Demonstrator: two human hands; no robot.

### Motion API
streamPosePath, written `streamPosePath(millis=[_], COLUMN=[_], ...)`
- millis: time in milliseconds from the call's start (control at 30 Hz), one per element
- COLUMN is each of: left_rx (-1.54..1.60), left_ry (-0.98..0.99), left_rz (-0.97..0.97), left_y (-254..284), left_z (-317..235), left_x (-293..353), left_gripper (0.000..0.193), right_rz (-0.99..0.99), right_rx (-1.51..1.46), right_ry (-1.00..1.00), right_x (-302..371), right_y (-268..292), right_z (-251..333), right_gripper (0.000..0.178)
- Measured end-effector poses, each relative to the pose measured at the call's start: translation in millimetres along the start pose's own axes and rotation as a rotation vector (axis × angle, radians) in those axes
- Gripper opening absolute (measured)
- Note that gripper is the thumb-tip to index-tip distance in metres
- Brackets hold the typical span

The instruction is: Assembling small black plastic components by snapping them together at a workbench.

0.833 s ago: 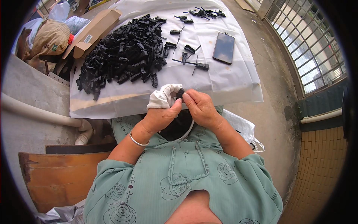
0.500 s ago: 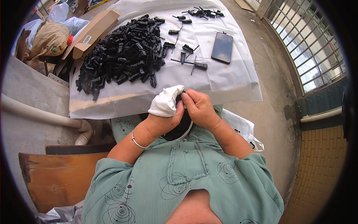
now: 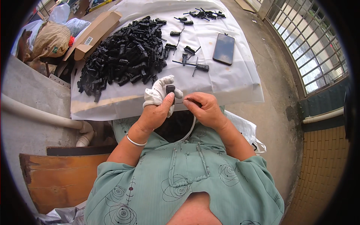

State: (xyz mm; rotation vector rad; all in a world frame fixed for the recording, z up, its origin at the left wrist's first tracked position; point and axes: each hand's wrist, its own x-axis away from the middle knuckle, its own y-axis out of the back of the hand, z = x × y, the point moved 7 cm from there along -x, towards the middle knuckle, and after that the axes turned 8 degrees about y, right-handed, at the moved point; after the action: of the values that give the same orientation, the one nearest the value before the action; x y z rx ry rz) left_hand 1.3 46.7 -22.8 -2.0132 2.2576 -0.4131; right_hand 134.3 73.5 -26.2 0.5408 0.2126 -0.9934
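My left hand (image 3: 157,108), in a white glove that leaves the thumb bare, grips a small black plastic part (image 3: 170,89) between thumb and fingers near the table's front edge. Just to its right, my right hand (image 3: 205,108) is bare. Its thumb and forefinger are pinched together, and a dark sliver of something shows at them, too small to name. Ahead of the left hand lies a big heap of similar black plastic parts (image 3: 125,56). Several more pieces with thin rods (image 3: 201,67) are scattered to the right of the heap.
White sheeting (image 3: 225,86) covers the table. A phone (image 3: 224,48) lies at its right, a small cluster of black pieces (image 3: 206,14) at the far end. An opened cardboard box (image 3: 93,35) stands left of the heap. Below my hands is a dark container (image 3: 174,127) with a pale rim.
My hands, together before, have come slightly apart. The left hand's gloved fingers have opened out, and the black part now shows upright in its grip. The right hand has shifted slightly down and right.
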Motion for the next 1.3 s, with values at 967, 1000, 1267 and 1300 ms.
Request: streamPosePath(millis=[967,1000,1267,1300], left_rx=[-0.602,-0.669,-0.776,-0.640], left_ry=[-0.093,-0.182,-0.270,-0.273], left_rz=[-0.018,-0.018,-0.036,-0.031], left_y=[-18.1,-19.8,-15.4,-12.6], left_z=[-7.8,-8.7,-3.5,-5.0], left_x=[7.6,8.0,8.5,4.2], left_gripper=[0.024,0.024,0.023,0.023], right_rz=[0.198,0.198,0.112,0.132], right_rx=[-0.017,-0.016,-0.208,-0.271], right_ry=[-0.105,-0.105,-0.075,-0.085], right_x=[-8.4,-9.0,-0.5,-3.4], right_y=[-9.0,-8.8,-23.4,-20.5], right_z=[14.6,14.6,5.1,8.5], right_gripper=[0.023,0.023,0.023,0.023])
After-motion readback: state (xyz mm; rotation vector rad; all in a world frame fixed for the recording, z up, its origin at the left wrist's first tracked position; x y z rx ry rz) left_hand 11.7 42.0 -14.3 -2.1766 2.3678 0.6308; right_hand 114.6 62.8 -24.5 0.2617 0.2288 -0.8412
